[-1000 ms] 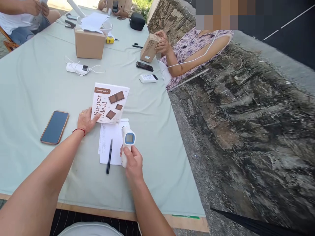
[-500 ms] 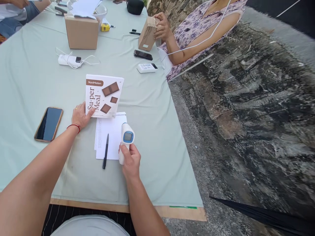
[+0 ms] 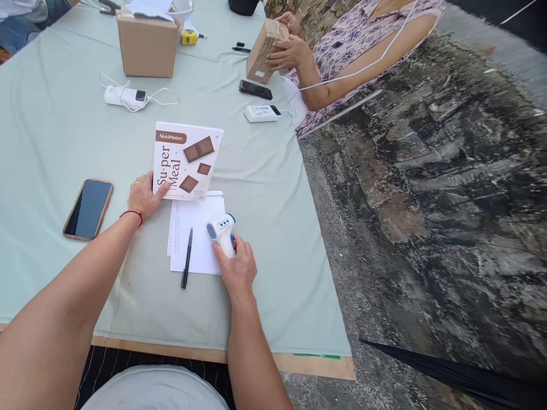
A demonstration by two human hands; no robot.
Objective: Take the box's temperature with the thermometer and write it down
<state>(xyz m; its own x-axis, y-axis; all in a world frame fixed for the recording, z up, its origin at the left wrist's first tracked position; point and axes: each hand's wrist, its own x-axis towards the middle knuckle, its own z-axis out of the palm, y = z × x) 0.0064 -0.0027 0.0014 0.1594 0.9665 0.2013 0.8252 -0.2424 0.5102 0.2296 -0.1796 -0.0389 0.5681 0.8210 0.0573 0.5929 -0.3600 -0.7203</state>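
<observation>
My left hand [image 3: 147,196] grips the lower left corner of a white and brown NutriMotion Su-per Meal box [image 3: 188,162], thumb on its front. The box is tilted so its printed face points up at me. In my right hand [image 3: 238,262] is a white and blue infrared thermometer [image 3: 222,233], held by its handle, its small screen turned to the left. Beneath the two lie sheets of white paper [image 3: 200,250], partly covered by the box, with a black pen [image 3: 187,259] on top. A phone in a brown case [image 3: 88,209] rests left of my left hand.
Farther back stand a cardboard box [image 3: 147,48], a yellow tape measure [image 3: 188,37] and a white device wrapped in cable [image 3: 123,97]. At the right edge, a person's hands [image 3: 290,54] hold a smaller carton [image 3: 261,57] near a black phone [image 3: 255,89] and a white power bank [image 3: 262,113].
The thermometer has turned in my right hand: its screen faced me before and now points left. The other person's second hand has come onto the small carton. The view has shifted slightly.
</observation>
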